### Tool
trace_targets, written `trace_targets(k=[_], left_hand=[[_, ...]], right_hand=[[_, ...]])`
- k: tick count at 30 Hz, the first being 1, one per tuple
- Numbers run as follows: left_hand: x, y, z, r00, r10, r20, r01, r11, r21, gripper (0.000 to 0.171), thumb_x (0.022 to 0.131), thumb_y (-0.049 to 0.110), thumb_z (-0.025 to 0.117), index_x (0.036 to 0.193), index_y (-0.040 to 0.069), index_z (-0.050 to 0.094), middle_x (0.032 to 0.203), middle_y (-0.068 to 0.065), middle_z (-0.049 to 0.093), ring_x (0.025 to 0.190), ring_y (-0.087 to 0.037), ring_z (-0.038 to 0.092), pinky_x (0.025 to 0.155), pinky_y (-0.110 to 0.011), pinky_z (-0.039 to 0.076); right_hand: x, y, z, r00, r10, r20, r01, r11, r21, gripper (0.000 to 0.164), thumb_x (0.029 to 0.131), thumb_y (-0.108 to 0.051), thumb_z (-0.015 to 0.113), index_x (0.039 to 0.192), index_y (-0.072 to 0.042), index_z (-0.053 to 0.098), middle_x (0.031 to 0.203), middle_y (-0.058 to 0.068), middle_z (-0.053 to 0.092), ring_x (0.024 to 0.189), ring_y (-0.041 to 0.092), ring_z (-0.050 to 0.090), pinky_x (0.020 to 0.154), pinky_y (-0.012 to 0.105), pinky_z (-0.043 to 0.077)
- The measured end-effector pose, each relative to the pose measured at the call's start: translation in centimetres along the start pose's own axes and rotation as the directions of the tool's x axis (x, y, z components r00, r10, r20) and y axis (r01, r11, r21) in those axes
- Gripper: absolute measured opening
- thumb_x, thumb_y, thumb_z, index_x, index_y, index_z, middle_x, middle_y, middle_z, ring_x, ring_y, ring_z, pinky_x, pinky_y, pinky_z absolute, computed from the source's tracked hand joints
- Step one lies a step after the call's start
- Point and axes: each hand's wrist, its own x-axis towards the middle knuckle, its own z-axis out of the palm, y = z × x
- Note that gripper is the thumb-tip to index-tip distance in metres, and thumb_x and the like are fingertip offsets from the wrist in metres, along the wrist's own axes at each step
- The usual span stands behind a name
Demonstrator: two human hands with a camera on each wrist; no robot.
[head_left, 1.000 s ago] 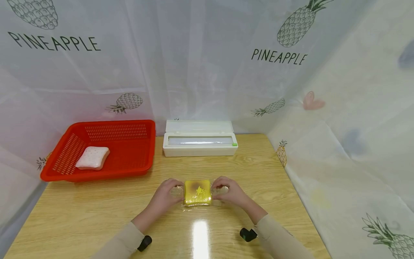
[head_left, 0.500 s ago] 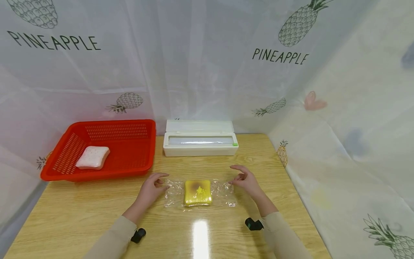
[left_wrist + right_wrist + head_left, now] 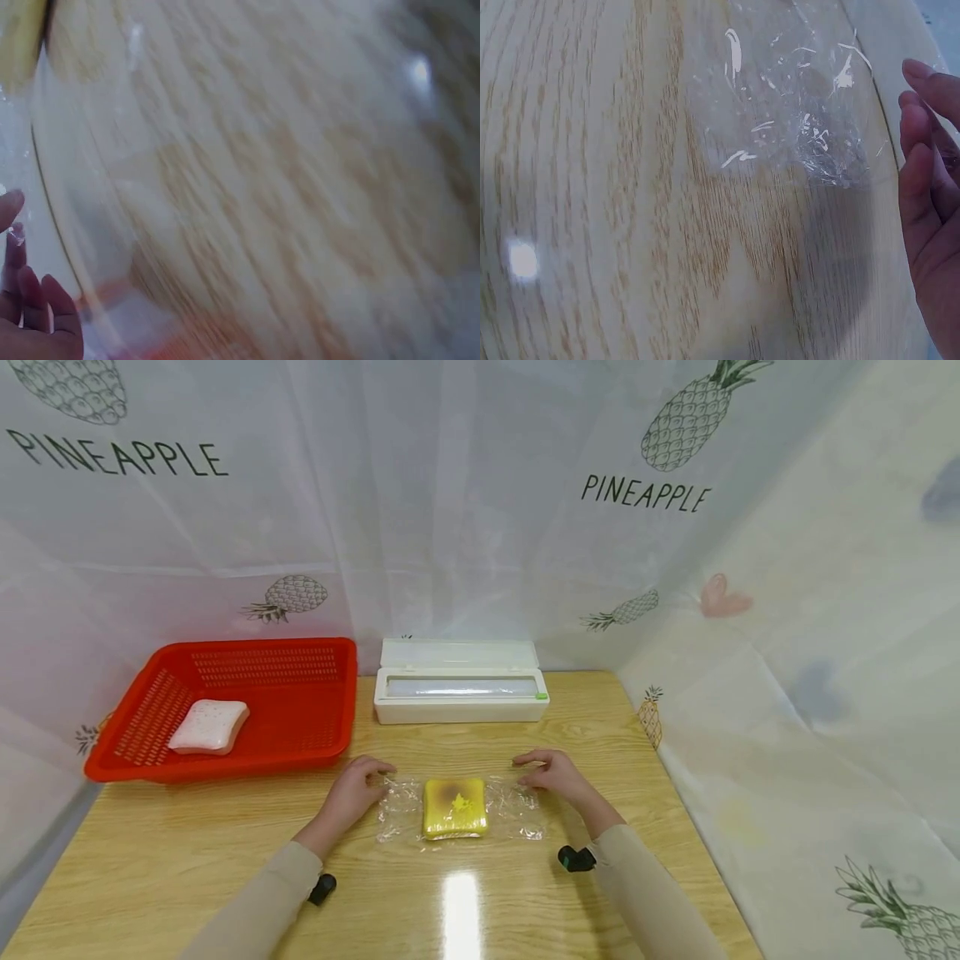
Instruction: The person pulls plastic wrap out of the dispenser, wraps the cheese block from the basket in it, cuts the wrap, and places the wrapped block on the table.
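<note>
A yellow, bread-slice-shaped block with a brown patch and a leaf mark lies mid-table, wrapped in clear plastic film. Crinkled film spreads flat on both sides of it. My left hand is at the film's upper left corner, fingers loosely bent and the tips right at the edge. In the left wrist view, thumb and index finger stand slightly apart near shiny film. At the upper right corner, my right hand has its fingers extended over the film. The right wrist view shows those fingers relaxed beside the crinkled film.
A red basket at the back left holds a white, similarly shaped block. Behind the yellow block stands a white cling film dispenser with its lid raised. A printed curtain hangs along the back and right of the wooden table.
Both hands were close against the yellow block, gathering the film ends; they moved outward and the film spread out. Since then the right hand has come slightly inward to the film's corner.
</note>
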Motion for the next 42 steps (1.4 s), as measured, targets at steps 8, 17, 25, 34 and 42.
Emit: trace_targets(k=[8,17,25,34,42], left_hand=[[-0.1,-0.2,-0.6,0.991,0.136,0.004,-0.136,0.991,-0.008,0.020,0.081,-0.006,0.074,0.089,0.012,0.077,0.087,0.005,0.063,0.090,-0.022,0.056,0.080,-0.041,0.048],[-0.7,-0.4,-1.1,0.986,0.159,0.043,-0.155,0.985,-0.081,0.021,0.083,-0.005,0.072,0.093,0.013,0.077,0.087,0.010,0.061,0.090,-0.016,0.055,0.085,-0.042,0.047],[-1.1,-1.0,-1.1,0.967,0.247,0.066,-0.249,0.968,0.013,0.020,0.079,-0.001,0.077,0.090,0.015,0.079,0.087,0.013,0.061,0.089,-0.013,0.055,0.080,-0.034,0.050],[-0.7,-1.8,-0.6,0.958,0.226,0.176,-0.240,0.969,0.064,0.012,0.084,0.009,0.076,0.091,0.018,0.076,0.087,0.014,0.063,0.084,-0.010,0.057,0.076,-0.031,0.050],[-0.5,-2.1,-0.3,0.949,0.174,0.264,-0.202,0.976,0.083,0.012,0.085,0.006,0.074,0.092,0.016,0.075,0.086,0.012,0.062,0.082,-0.009,0.058,0.075,-0.030,0.052]], right_hand=[[0.7,2.1,-0.3,1.000,-0.030,-0.004,0.030,0.999,0.012,0.019,0.091,-0.002,0.066,0.104,0.012,0.070,0.093,0.016,0.070,0.069,0.020,0.065,0.064,0.033,0.056],[-0.4,2.5,-0.8,0.992,-0.116,0.056,0.111,0.990,0.088,0.019,0.091,0.001,0.065,0.105,0.013,0.069,0.102,0.023,0.069,0.087,0.031,0.069,0.077,0.040,0.057],[-0.7,3.6,-0.7,0.986,-0.156,0.051,0.156,0.988,0.001,0.014,0.089,0.002,0.067,0.100,0.008,0.073,0.106,0.021,0.068,0.098,0.024,0.066,0.083,0.030,0.054],[-1.1,2.2,-0.1,0.981,-0.179,0.072,0.190,0.965,-0.181,0.010,0.087,0.008,0.066,0.095,0.012,0.072,0.107,0.026,0.065,0.102,0.039,0.062,0.082,0.030,0.054],[-0.6,4.6,-0.3,0.986,-0.159,0.044,0.164,0.930,-0.328,0.014,0.084,-0.008,0.077,0.097,-0.002,0.077,0.109,0.011,0.060,0.102,0.029,0.056,0.082,0.029,0.051]])
